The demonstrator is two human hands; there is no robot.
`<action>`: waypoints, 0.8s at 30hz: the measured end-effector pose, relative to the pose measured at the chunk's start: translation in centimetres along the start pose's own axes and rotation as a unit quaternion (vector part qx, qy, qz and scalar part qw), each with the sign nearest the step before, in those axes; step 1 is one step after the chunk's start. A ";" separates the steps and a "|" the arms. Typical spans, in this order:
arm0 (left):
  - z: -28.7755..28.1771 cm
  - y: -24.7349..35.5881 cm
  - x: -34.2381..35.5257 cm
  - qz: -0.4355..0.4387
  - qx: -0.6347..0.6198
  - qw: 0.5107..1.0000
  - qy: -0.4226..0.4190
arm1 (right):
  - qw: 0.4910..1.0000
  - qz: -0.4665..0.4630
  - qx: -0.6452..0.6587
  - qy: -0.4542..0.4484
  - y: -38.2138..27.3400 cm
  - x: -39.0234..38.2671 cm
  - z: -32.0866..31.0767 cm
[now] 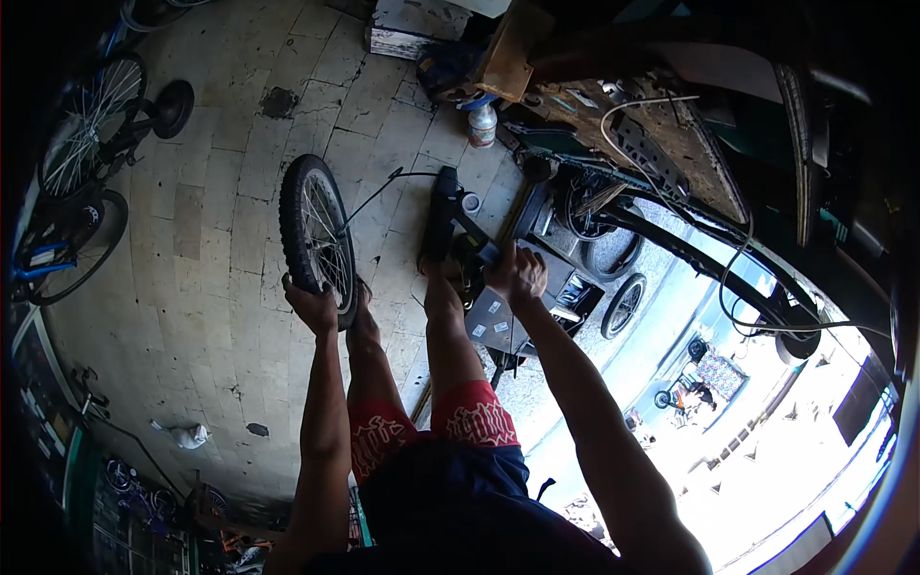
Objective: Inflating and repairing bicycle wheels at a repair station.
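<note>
A bicycle wheel [324, 225] with a black knobby tyre and wire spokes stands tilted on the tiled floor. My left hand [312, 305] is closed around the near side of its tyre. From the spokes a thin black hose [379, 192] curves to a dark upright device [442, 216], which looks like an air pump, beside my right foot. A grey-black handle [482, 245] slants from there toward my right hand [520, 273], whose fingers are closed at its end. A small round pale object [471, 202] sits beside the device.
A metal box [498, 326] stands right of my legs, near loose tyres and another wheel [624, 306]. Bicycles [91, 144] line the left wall. A bottle [482, 126] stands ahead. A cluttered bench [661, 153] and a bright street opening lie to the right.
</note>
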State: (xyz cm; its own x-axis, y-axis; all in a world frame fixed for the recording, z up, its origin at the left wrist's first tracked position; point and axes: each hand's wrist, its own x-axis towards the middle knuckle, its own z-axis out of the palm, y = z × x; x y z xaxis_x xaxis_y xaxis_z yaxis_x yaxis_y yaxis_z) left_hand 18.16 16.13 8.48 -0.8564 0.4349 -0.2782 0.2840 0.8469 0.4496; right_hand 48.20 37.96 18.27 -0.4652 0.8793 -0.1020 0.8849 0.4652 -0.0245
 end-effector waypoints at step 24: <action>-0.5 -3.2 8.2 -0.208 0.029 0.977 -0.048 | 0.983 0.038 0.140 -0.111 0.5 -1.4 -22.4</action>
State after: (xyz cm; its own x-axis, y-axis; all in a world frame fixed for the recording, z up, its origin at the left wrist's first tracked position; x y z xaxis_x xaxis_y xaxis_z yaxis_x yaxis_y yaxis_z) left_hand 10.04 16.84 5.19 -0.8590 0.0743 -0.5066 -0.0527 0.9713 0.2319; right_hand 48.67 39.26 40.65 -0.4075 0.8525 -0.3273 0.9039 0.3256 -0.2772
